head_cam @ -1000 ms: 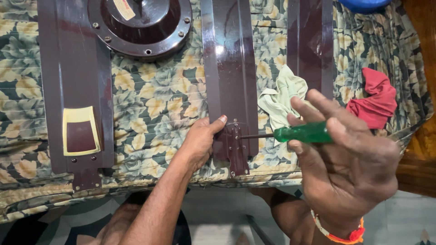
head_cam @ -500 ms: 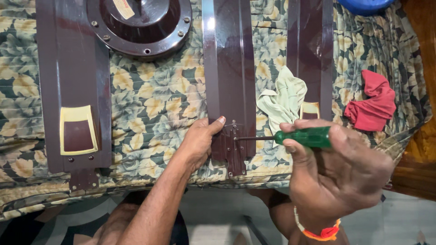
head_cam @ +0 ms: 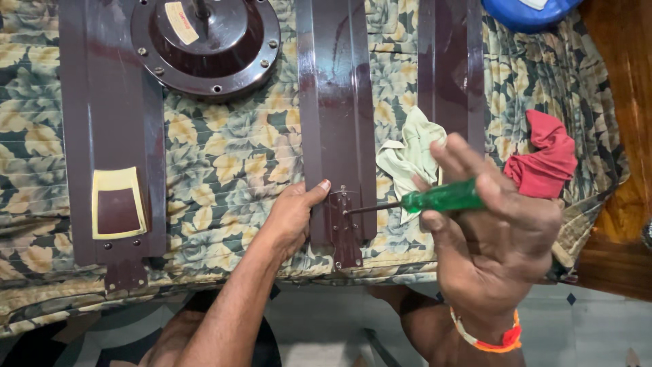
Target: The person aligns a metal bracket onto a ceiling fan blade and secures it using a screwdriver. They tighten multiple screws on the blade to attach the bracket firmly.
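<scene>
Green is the handle of the screwdriver [head_cam: 435,199], and the right hand [head_cam: 499,238] has its fingers clamped around it. The tip touches the bracket [head_cam: 343,228] of the middle fan blade [head_cam: 336,115]. The left hand [head_cam: 291,219], fingers together, presses this blade on the floral cloth [head_cam: 217,170]. Farther lie a pale rag [head_cam: 411,153], a red rag [head_cam: 543,160] and the fan motor [head_cam: 207,41].

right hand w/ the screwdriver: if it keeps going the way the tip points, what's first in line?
The right hand aims the green-handled screwdriver leftward. Its tip looks already at the metal bracket on the middle fan blade; beyond that, the left hand. Depth is uncertain.
</scene>
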